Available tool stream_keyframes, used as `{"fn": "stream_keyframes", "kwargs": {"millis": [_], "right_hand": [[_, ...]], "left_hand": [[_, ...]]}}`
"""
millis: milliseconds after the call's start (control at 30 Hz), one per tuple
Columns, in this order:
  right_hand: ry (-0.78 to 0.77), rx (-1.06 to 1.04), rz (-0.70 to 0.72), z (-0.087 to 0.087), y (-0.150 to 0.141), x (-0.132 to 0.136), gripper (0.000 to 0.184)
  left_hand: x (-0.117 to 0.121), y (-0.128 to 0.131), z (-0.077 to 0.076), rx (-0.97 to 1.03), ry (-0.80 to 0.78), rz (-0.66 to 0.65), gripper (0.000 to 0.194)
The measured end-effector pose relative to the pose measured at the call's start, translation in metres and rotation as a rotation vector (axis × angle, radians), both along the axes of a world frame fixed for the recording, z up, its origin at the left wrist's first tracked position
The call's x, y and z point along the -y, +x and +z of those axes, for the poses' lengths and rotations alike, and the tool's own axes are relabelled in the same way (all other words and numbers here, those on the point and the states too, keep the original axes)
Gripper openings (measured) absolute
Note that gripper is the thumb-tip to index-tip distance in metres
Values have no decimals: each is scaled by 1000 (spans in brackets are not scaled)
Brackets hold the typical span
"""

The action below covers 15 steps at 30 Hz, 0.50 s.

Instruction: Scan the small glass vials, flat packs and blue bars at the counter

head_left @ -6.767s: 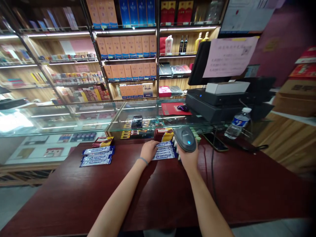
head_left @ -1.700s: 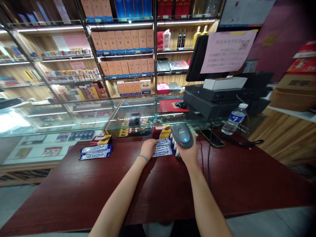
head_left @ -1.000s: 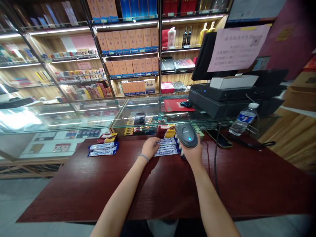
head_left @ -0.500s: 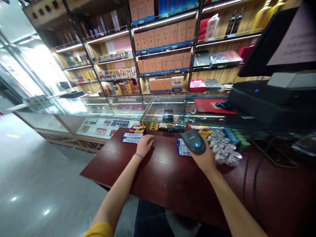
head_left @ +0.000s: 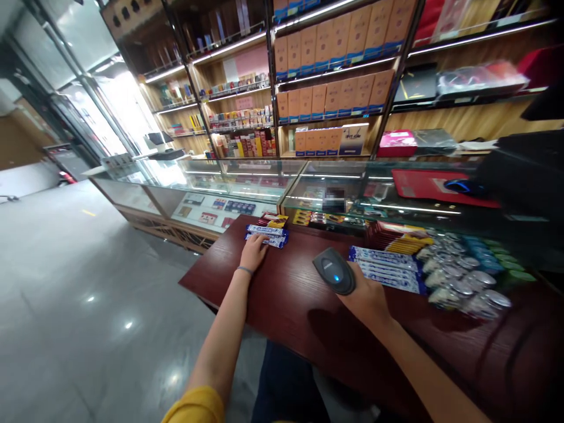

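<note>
Right fingers (head_left: 359,284) around scanner (head_left: 332,269), pointing forward-left, long axis slantwise

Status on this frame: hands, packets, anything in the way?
Left hand over smaller blue-and-white packet group, contact unclear. Right hand gripping scanner, blue light on. Right hand partly hides larger packet group.

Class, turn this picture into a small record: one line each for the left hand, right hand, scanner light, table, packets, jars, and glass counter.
Left hand: fingers on or just over the smaller packet group
Right hand: gripping a dark handheld scanner
Scanner light: lit blue
Table: dark reddish-brown, glossy
Packets: blue and white in both groups; the larger packet group lies farther right
Jars: silvery lids, clustered right of the larger packet group
Glass counter: bears a red mat with a mouse on it
</note>
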State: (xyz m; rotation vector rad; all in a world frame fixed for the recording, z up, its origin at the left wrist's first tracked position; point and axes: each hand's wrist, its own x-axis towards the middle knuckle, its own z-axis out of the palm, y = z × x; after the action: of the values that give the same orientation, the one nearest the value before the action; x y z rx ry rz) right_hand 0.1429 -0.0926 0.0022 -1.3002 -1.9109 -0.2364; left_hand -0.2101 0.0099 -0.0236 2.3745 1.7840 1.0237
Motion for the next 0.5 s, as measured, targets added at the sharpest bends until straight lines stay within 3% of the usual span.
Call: {"fn": "stream_keyframes", "kwargs": {"millis": [233,367,500], "right_hand": [[8,70,53,-2,-5,4,33],[11,65,45,-3,-4,5,34],[34,57,70,-4,-2,6,32]], "left_hand": [[4,4,-1,-109,-146,129,46],[13,12,7,-178,-218,168,41],[18,15,13,-204,-204,95,30]]}}
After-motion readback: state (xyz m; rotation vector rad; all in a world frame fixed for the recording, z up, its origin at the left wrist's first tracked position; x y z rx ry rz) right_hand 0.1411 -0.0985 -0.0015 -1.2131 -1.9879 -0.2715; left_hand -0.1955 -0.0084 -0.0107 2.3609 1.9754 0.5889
